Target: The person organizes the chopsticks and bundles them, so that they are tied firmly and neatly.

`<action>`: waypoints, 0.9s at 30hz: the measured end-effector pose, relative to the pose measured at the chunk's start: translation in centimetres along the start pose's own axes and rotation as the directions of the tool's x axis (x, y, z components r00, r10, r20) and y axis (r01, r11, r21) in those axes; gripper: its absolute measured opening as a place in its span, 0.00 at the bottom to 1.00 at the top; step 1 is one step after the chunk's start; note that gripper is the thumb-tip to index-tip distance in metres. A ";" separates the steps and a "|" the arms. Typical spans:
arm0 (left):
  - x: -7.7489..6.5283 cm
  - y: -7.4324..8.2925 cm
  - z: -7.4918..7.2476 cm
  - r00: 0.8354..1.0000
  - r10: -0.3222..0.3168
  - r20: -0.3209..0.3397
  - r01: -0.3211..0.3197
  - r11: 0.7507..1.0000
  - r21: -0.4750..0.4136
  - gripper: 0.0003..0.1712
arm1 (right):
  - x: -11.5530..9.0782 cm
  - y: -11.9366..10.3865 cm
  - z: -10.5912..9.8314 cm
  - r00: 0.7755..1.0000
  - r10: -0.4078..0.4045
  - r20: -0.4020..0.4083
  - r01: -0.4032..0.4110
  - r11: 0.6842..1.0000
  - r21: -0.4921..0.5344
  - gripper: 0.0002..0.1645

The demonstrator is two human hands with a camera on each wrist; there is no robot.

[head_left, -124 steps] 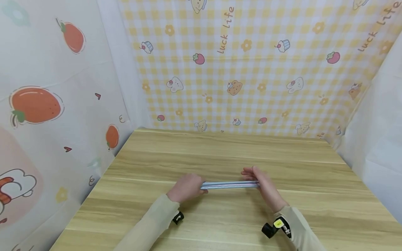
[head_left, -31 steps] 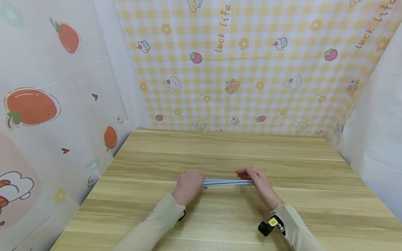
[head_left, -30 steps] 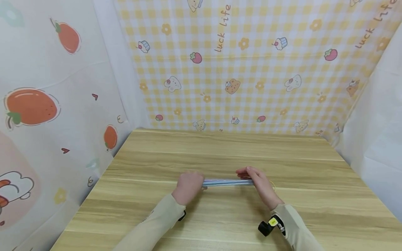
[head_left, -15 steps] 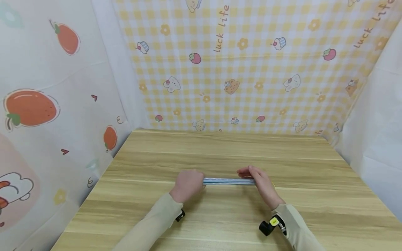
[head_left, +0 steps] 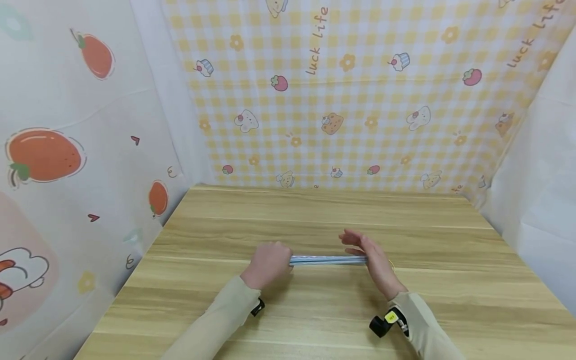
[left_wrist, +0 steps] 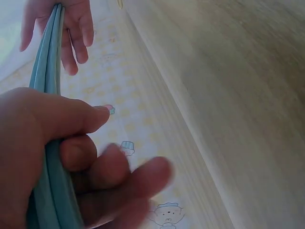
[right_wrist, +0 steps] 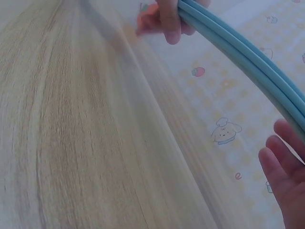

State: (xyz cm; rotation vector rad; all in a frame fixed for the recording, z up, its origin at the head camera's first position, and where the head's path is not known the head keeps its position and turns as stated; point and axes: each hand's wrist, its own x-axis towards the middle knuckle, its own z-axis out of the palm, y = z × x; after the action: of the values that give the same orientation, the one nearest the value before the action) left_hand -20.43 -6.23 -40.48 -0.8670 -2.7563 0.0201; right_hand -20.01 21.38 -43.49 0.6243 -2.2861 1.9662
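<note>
A bundle of slim pale blue chopsticks (head_left: 328, 260) is held level, sideways above the table. My left hand (head_left: 269, 264) grips the bundle near its left end. In the left wrist view the left thumb and index finger wrap round the chopsticks (left_wrist: 47, 71), while the other fingers look blurred. The right ends of the chopsticks meet the palm of my right hand (head_left: 377, 265). Its fingers are straight and spread apart, as the right wrist view also shows for the right hand (right_wrist: 286, 176). A thin yellow loop (head_left: 393, 265) shows behind the right hand.
The wood-grain table (head_left: 315, 310) spreads below both hands. A yellow checked cloth (head_left: 310, 145) hangs behind it, and a white printed cloth (head_left: 112, 125) stands along the left. Black camera mounts sit on both wrists, the right camera (head_left: 381, 326) showing most.
My right hand's fingers have straightened and lifted away from the chopsticks. The left hand has shifted only slightly, and the bundle has turned a little within its grip.
</note>
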 end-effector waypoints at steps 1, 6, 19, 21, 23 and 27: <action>0.0 0.0 0.0 1.000 0.005 0.002 -0.005 1.000 -0.013 0.29 | 0.0 0.0 0.0 1.000 0.002 -0.006 -0.002 1.000 -0.002 0.31; -0.1 -0.1 0.2 0.999 -0.010 0.050 0.014 0.997 -0.081 0.20 | 0.0 0.1 -0.2 0.998 0.056 0.008 -0.056 0.998 -0.022 0.32; 0.0 0.0 0.7 0.984 -0.035 0.175 0.069 0.980 -0.187 0.11 | 0.2 -0.5 -0.9 0.994 0.106 0.036 -0.109 0.987 0.116 0.36; 0.1 0.2 0.6 0.980 -0.034 0.194 0.074 0.976 -0.207 0.10 | 0.2 -0.4 -0.8 0.995 0.095 0.040 -0.098 0.990 0.097 0.36; 0.1 0.4 0.4 0.978 -0.035 0.206 0.082 0.971 -0.225 0.11 | 0.1 -0.4 -0.8 0.995 0.097 0.036 -0.099 0.992 0.084 0.35; 0.3 0.6 0.1 0.980 -0.020 0.197 0.068 0.968 -0.243 0.15 | 0.2 -0.3 -0.8 0.996 0.085 0.033 -0.086 0.996 0.033 0.34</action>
State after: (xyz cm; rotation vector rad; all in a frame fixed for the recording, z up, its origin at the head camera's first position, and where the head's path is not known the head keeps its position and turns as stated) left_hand -20.37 -5.57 -40.57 -0.9068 -3.0060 -0.2697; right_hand -20.24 22.08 -43.00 0.5734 -2.3398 2.0519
